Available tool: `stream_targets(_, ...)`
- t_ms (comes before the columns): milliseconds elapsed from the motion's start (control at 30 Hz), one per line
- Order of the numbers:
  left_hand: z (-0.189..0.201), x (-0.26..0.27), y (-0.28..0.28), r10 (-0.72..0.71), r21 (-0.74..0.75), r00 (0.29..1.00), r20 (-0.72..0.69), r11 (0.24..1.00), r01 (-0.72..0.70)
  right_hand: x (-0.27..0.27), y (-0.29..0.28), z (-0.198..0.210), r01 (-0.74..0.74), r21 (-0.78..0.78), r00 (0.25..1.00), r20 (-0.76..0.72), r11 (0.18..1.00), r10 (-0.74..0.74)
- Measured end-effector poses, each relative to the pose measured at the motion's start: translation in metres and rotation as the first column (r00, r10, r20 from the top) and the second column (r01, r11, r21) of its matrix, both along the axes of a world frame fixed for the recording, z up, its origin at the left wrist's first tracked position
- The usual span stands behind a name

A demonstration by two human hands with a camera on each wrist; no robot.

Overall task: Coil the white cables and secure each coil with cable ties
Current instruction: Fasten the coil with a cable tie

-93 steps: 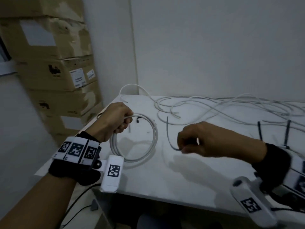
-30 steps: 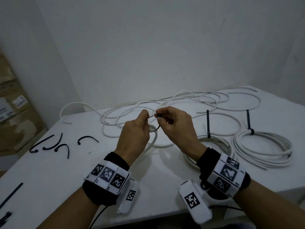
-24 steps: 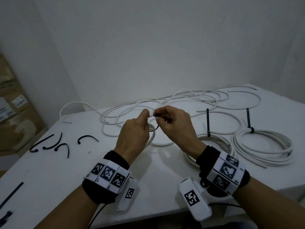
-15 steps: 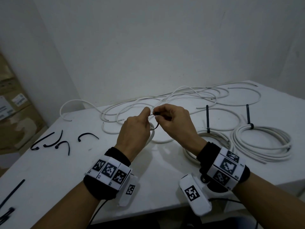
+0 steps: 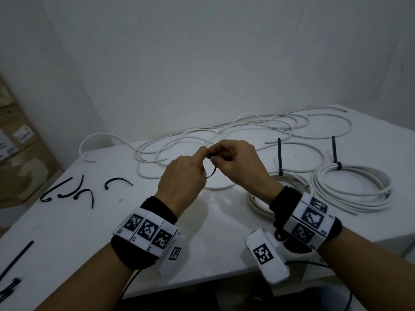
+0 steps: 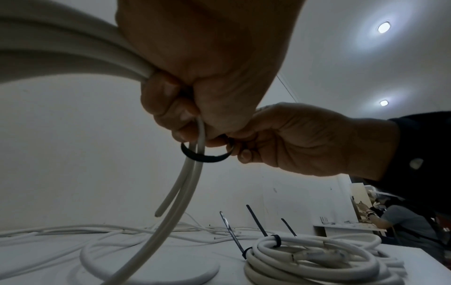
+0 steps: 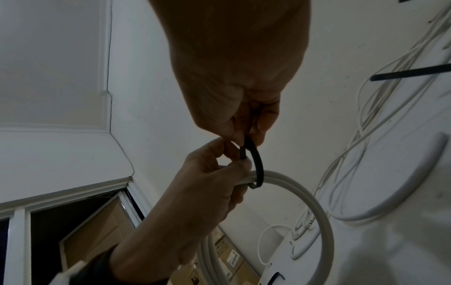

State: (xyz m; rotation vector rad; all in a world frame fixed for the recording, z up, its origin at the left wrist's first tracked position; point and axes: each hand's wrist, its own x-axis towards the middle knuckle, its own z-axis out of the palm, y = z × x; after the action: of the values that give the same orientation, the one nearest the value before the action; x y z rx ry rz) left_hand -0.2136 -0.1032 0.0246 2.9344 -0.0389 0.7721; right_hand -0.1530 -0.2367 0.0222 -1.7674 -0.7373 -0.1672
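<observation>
L. hand [image 5: 182, 173] grips white coil [image 7: 317, 202]; both hands pinch black cable tie [image 6: 205, 157] looped round it. Step: closing tie. Next, by judgement: R. hand [image 5: 235, 162] feeds tail thru head, pulls snug.

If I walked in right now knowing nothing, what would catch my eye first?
Most likely the two hands raised mid-table: the left hand grips a white cable coil while the right hand pinches a black cable tie looped loosely around it. To the right lie two finished coils, ties sticking up, and behind them a sprawl of loose white cables.
</observation>
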Motion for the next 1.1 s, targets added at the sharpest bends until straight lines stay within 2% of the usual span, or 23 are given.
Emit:
stream_targets(100, 0.001, 0.001, 0.000, 0.029, -0.006, 1.000, -0.001, 1.000, -0.029, -0.003, 0.001, -0.003, -0.003, -0.019, 1.000, 0.022, 1.000, 0.004)
stream_targets(267, 0.001, -0.002, -0.002, -0.061, -0.053, 0.998, -0.015, 0.997, 0.060, 0.002, -0.002, -0.003, -0.017, 0.012, 0.998, -0.054, 1.000, 0.018)
stream_targets(367, 0.003, -0.002, -0.004, -0.050, -0.070, 0.999, -0.018, 0.996, 0.048, 0.002, -0.002, -0.004, -0.023, 0.065, 0.995, -0.097, 0.998, 0.029)
stream_targets(500, 0.006, 0.001, -0.003, -0.063, -0.078, 0.998, -0.032, 0.995, 0.060, 0.000, -0.005, -0.006, -0.040, 0.056, 0.993, -0.109, 0.998, 0.046)
stream_targets(767, 0.003, -0.001, -0.006, -0.109, -0.085, 0.992, -0.070, 0.991, 0.103, 0.001, -0.004, 0.005, -0.069, -0.176, 0.989, -0.141, 0.982, 0.044)
stream_targets(833, 0.004, 0.000, -0.006, -0.114, -0.149, 0.992, -0.058, 0.983, 0.105, 0.002, -0.005, 0.007, -0.094, -0.146, 0.984, -0.165, 0.985, 0.069)
stream_targets(967, 0.009, 0.003, -0.002, -0.106, -0.341, 0.993, -0.058, 0.937, 0.080, 0.005, -0.006, 0.009, -0.110, 0.041, 0.978, -0.176, 0.993, 0.116)
stream_targets(1100, 0.008, 0.004, -0.002, -0.088, -0.488, 0.991, -0.099, 0.873, 0.029, 0.007, -0.001, 0.004, -0.036, 0.018, 0.996, -0.082, 0.999, 0.037)
